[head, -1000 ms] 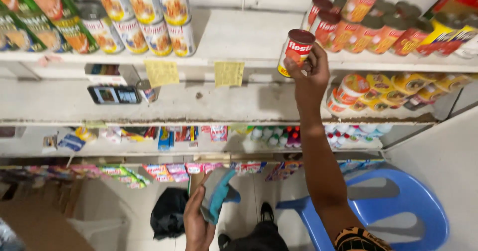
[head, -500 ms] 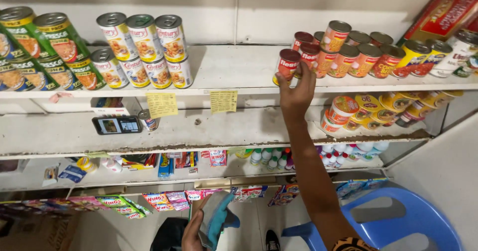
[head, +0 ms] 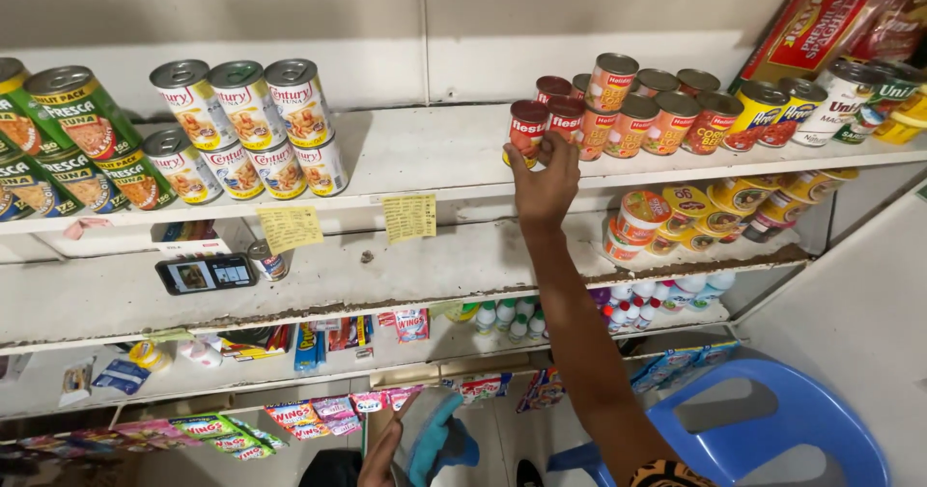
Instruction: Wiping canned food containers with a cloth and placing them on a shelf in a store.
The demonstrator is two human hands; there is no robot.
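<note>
My right hand (head: 547, 186) reaches up to the top white shelf (head: 425, 154). Its fingers are closed around the lower part of a small red can (head: 528, 123), which stands at the shelf's front edge. Similar red cans (head: 564, 112) and orange-labelled cans (head: 628, 120) stand close to its right. My left hand (head: 379, 456) is low at the bottom of the view and holds a teal cloth (head: 439, 439).
Stacked white-labelled cans (head: 253, 130) and green cans (head: 72, 154) fill the shelf's left part. Two yellow paper notes (head: 409, 218) hang from its edge. A phone (head: 205, 274) lies on the shelf below. A blue plastic chair (head: 782, 419) stands at the lower right.
My right hand has brought the red can from in front of the shelf edge onto the shelf beside the other red cans. The view has tilted upward. My left hand still holds the cloth.
</note>
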